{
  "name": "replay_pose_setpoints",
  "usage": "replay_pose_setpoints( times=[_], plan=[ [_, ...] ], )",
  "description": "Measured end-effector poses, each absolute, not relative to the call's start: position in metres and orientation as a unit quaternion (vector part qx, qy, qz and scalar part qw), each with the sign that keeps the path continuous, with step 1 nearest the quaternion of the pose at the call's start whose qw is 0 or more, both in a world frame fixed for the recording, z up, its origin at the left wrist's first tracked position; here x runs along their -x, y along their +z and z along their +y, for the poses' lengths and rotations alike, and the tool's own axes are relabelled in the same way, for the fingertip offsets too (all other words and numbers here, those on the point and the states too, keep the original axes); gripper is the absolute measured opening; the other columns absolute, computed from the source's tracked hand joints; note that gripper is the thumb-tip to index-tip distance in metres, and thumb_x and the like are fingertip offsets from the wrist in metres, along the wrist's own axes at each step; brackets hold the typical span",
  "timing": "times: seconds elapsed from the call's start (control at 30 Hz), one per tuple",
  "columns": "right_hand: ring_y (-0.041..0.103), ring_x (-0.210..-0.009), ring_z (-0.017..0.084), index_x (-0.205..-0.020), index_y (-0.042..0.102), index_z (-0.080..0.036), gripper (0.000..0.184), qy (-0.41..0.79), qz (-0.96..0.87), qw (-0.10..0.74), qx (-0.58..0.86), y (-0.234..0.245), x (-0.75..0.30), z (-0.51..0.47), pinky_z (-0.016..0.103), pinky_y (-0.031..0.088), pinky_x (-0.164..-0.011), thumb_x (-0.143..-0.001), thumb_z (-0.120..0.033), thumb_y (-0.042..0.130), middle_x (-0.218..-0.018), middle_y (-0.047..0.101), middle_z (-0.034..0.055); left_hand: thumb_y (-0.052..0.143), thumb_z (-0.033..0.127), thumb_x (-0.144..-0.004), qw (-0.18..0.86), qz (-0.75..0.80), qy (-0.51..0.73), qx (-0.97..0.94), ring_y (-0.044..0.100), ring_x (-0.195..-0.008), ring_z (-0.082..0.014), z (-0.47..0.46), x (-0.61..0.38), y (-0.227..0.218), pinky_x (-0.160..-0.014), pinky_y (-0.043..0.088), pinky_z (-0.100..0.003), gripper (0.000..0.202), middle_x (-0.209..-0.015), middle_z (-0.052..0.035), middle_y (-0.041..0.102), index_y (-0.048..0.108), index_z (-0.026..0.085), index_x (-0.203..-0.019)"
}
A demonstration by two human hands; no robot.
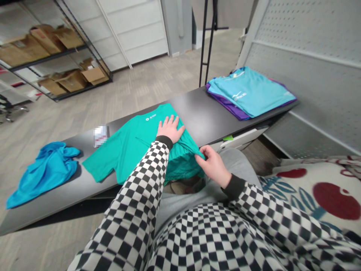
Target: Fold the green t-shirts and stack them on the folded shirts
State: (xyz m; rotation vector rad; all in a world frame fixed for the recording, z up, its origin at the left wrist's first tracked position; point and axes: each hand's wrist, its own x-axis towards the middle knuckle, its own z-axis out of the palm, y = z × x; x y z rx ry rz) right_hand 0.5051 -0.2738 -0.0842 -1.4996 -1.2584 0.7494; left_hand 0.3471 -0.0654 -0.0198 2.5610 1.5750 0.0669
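A green T-shirt [129,137] with a small white logo lies across the dark table [194,116], its lower part hanging over the near edge. My left hand [171,130] rests flat on the shirt, fingers spread. At the shirt's right side, my right hand [210,162] pinches an edge of the green cloth between thumb and fingers. The sleeve at the left is spread out on the table. Part of the shirt is hidden under my left forearm.
A crumpled blue garment [49,169] lies at the table's left end, near a small blurred white item [100,136]. Folded turquoise and purple shirts [251,92] are stacked at the right end. A grey perforated panel [310,49] stands beyond. Shelves with cardboard boxes [72,79] are back left.
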Motion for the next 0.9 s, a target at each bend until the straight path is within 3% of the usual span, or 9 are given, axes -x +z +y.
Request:
replay_pose_setpoints(
  times=[0.1, 0.23, 0.3, 0.43, 0.5, 0.57, 0.67, 0.73, 0.9],
  plan=[
    [0.060, -0.073, 0.018, -0.097, 0.062, -0.026, 0.010, 0.192, -0.563, 0.489, 0.638, -0.068, -0.508, -0.282, 0.031, 0.048, -0.075, -0.098, -0.034, 0.067, -0.082, 0.065, -0.0021, 0.030, 0.073, -0.111, 0.069, 0.524, 0.023, -0.849, 0.018, -0.182, -0.0324, -0.065, -0.347, -0.021, -0.148, 0.013, -0.062, 0.088, -0.195, -0.0030, 0.022, 0.034, 0.027, -0.186],
    [0.071, -0.089, 0.023, -0.106, 0.066, -0.024, 0.007, 0.163, -0.633, 0.429, 0.623, -0.058, -0.502, -0.297, 0.033, 0.053, -0.086, -0.105, -0.029, 0.060, -0.098, 0.076, 0.0057, 0.030, 0.073, -0.112, 0.068, 0.523, 0.022, -0.849, 0.018, -0.182, -0.0320, -0.065, -0.347, -0.020, -0.148, 0.014, -0.062, 0.087, -0.195, -0.0032, 0.023, 0.034, 0.027, -0.186],
    [0.075, -0.095, 0.025, -0.111, 0.069, -0.023, 0.011, 0.197, -0.688, 0.321, 0.620, -0.058, -0.497, -0.307, 0.034, 0.053, -0.087, -0.107, -0.026, 0.060, -0.105, 0.080, 0.0086, 0.030, 0.074, -0.112, 0.066, 0.522, 0.021, -0.850, 0.018, -0.182, -0.0320, -0.066, -0.347, -0.019, -0.148, 0.014, -0.061, 0.087, -0.195, -0.0030, 0.022, 0.034, 0.028, -0.186],
    [0.078, -0.087, 0.028, -0.110, 0.080, -0.022, 0.016, 0.325, -0.775, -0.009, 0.541, -0.064, -0.490, -0.329, 0.033, 0.046, -0.071, -0.100, -0.034, 0.078, -0.098, 0.084, 0.0103, 0.029, 0.074, -0.112, 0.064, 0.525, 0.015, -0.849, 0.017, -0.182, -0.0317, -0.067, -0.347, -0.017, -0.148, 0.014, -0.060, 0.086, -0.195, -0.0021, 0.023, 0.034, 0.030, -0.186],
    [0.078, -0.086, 0.027, -0.107, 0.083, -0.023, 0.019, 0.370, -0.790, -0.076, 0.484, -0.066, -0.489, -0.334, 0.032, 0.042, -0.067, -0.098, -0.040, 0.081, -0.096, 0.085, 0.0099, 0.029, 0.073, -0.112, 0.066, 0.527, 0.013, -0.847, 0.018, -0.182, -0.0315, -0.067, -0.347, -0.016, -0.148, 0.014, -0.060, 0.086, -0.195, -0.0024, 0.022, 0.033, 0.029, -0.186],
    [0.077, -0.083, 0.024, -0.105, 0.083, -0.024, 0.019, 0.372, -0.787, -0.021, 0.492, -0.064, -0.488, -0.331, 0.031, 0.041, -0.067, -0.104, -0.042, 0.077, -0.094, 0.085, 0.0083, 0.029, 0.073, -0.112, 0.070, 0.527, 0.013, -0.847, 0.017, -0.182, -0.0314, -0.067, -0.347, -0.016, -0.148, 0.013, -0.060, 0.087, -0.195, -0.0025, 0.022, 0.033, 0.029, -0.186],
    [0.074, -0.079, 0.022, -0.105, 0.079, -0.023, 0.022, 0.309, -0.732, 0.160, 0.585, -0.053, -0.487, -0.313, 0.031, 0.042, -0.069, -0.113, -0.041, 0.068, -0.090, 0.082, 0.0060, 0.030, 0.074, -0.111, 0.070, 0.525, 0.016, -0.848, 0.017, -0.182, -0.0318, -0.067, -0.347, -0.016, -0.148, 0.013, -0.060, 0.088, -0.195, -0.0023, 0.021, 0.033, 0.028, -0.186],
    [0.072, -0.077, 0.022, -0.103, 0.078, -0.023, 0.026, 0.255, -0.694, 0.228, 0.634, -0.044, -0.486, -0.297, 0.032, 0.042, -0.069, -0.115, -0.043, 0.066, -0.085, 0.080, 0.0055, 0.030, 0.074, -0.111, 0.070, 0.524, 0.020, -0.849, 0.017, -0.182, -0.0322, -0.067, -0.346, -0.017, -0.148, 0.012, -0.061, 0.088, -0.195, -0.0024, 0.022, 0.034, 0.028, -0.186],
    [0.071, -0.073, 0.025, -0.089, 0.078, -0.023, 0.039, 0.175, -0.688, 0.183, 0.680, -0.037, -0.480, -0.265, 0.034, 0.038, -0.066, -0.114, -0.051, 0.069, -0.080, 0.080, 0.0095, 0.033, 0.075, -0.110, 0.075, 0.526, 0.016, -0.847, 0.017, -0.182, -0.0327, -0.063, -0.346, -0.020, -0.148, 0.012, -0.061, 0.088, -0.195, -0.0013, 0.021, 0.033, 0.032, -0.186]
  ],
)
